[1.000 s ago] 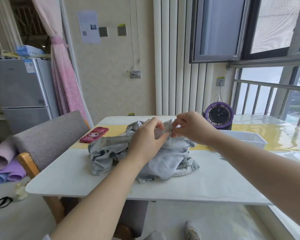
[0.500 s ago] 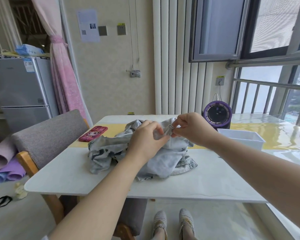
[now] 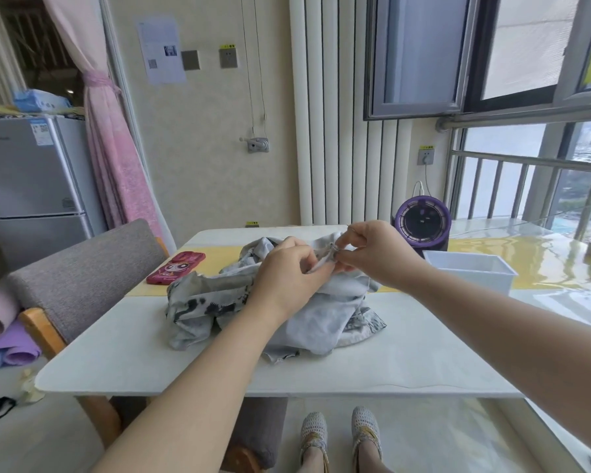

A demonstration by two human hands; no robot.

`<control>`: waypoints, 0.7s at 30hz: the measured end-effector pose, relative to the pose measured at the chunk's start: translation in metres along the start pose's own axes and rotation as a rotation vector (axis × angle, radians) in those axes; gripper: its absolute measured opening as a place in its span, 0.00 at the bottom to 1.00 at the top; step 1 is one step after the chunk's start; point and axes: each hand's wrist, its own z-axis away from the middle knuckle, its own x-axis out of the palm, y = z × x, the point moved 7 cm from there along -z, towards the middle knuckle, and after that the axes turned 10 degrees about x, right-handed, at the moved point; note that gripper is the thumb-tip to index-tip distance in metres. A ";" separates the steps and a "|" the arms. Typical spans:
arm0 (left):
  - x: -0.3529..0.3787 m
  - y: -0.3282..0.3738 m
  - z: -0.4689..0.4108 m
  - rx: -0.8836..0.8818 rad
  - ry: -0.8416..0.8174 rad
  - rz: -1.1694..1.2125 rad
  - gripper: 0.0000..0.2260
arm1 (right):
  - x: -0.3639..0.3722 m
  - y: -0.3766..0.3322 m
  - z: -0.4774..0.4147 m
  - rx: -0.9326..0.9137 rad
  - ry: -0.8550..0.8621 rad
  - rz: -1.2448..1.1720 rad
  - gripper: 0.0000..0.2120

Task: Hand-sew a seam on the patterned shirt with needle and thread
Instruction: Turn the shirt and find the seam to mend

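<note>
Shirt (image 3: 215,302) heaped mid-table (image 3: 133,356). My left hand (image 3: 287,273) pinches raised seam fold. Right hand (image 3: 372,254) pinches what seems needle (image 3: 333,248) there. Best: hold fold taut, pull thread straight, make small stitches.

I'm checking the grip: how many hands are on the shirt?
2. The left hand grips a raised fold of the shirt; the right hand pinches the same fold just right of it. Any needle is too small to tell.

Bright daylight from right windows (image 3: 512,56), wide-angle edge distortion
</note>
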 end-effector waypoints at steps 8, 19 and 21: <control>-0.011 -0.010 -0.004 0.100 0.012 -0.032 0.14 | 0.007 0.009 -0.004 0.036 -0.113 0.027 0.13; -0.010 -0.041 -0.049 0.001 -0.266 -0.071 0.01 | 0.009 -0.001 -0.045 -0.018 -0.152 0.040 0.14; -0.008 -0.050 -0.057 -0.046 -0.318 -0.035 0.04 | 0.012 0.001 -0.055 -0.028 -0.149 0.063 0.14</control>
